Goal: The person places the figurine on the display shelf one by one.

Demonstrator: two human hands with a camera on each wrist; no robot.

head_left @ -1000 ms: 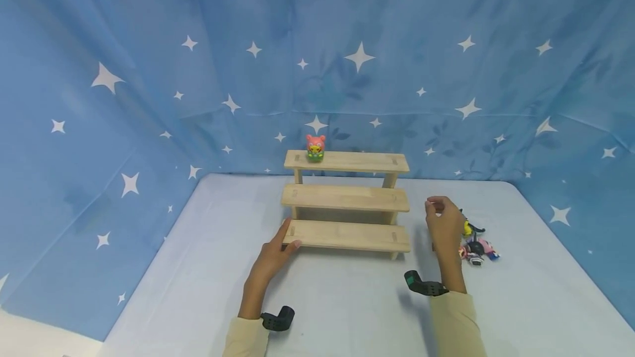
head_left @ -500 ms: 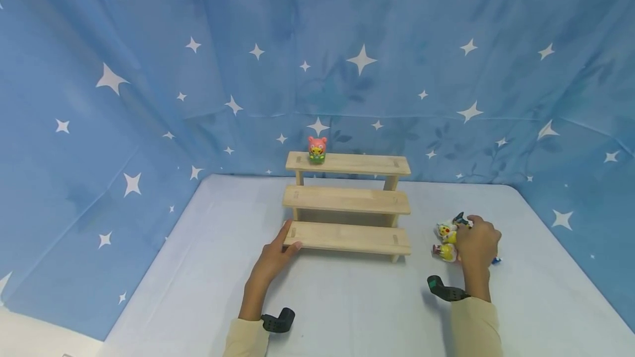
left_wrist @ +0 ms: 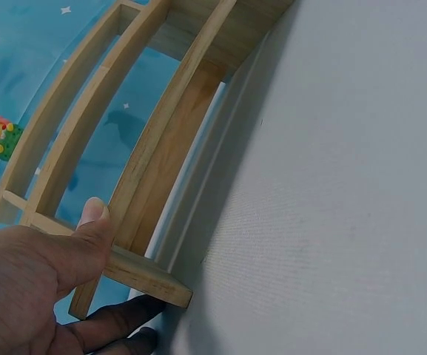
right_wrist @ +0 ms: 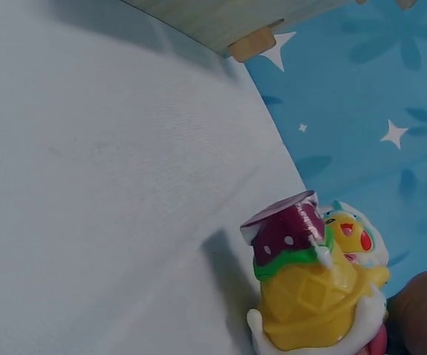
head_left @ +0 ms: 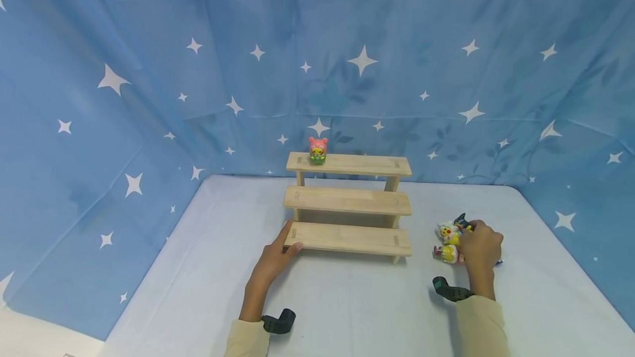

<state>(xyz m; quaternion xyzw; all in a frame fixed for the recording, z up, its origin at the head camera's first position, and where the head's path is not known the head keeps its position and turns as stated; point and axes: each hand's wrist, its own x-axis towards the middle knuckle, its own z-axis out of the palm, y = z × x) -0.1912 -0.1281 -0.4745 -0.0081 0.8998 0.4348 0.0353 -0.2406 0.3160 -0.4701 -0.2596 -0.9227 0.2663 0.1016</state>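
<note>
A three-tier wooden display stand (head_left: 347, 237) stands mid-table. My left hand (head_left: 273, 260) grips the left end of its lowest tier; in the left wrist view the thumb lies on the wood and the fingers reach under the end. A pink-hooded figurine (head_left: 318, 150) stands at the left of the top tier. Over a small pile of figurines at right, my right hand (head_left: 481, 247) has its fingers bent down, tips hidden. Beside it lie a white-hooded yellow figurine (head_left: 446, 231), a yellow figurine with a purple end (right_wrist: 309, 296) and a dark piece (head_left: 462, 220). What it touches cannot be made out.
A white cloth (head_left: 347, 307) covers the table. Behind and along the sides hangs a blue curtain (head_left: 248, 81) with white stars. The figurine pile lies right of the stand, a short gap from its edge.
My right hand has gone from beside the stand, fingers pinched, right and down onto the figurine pile, with only a small shift lately. The left hand keeps its place on the stand.
</note>
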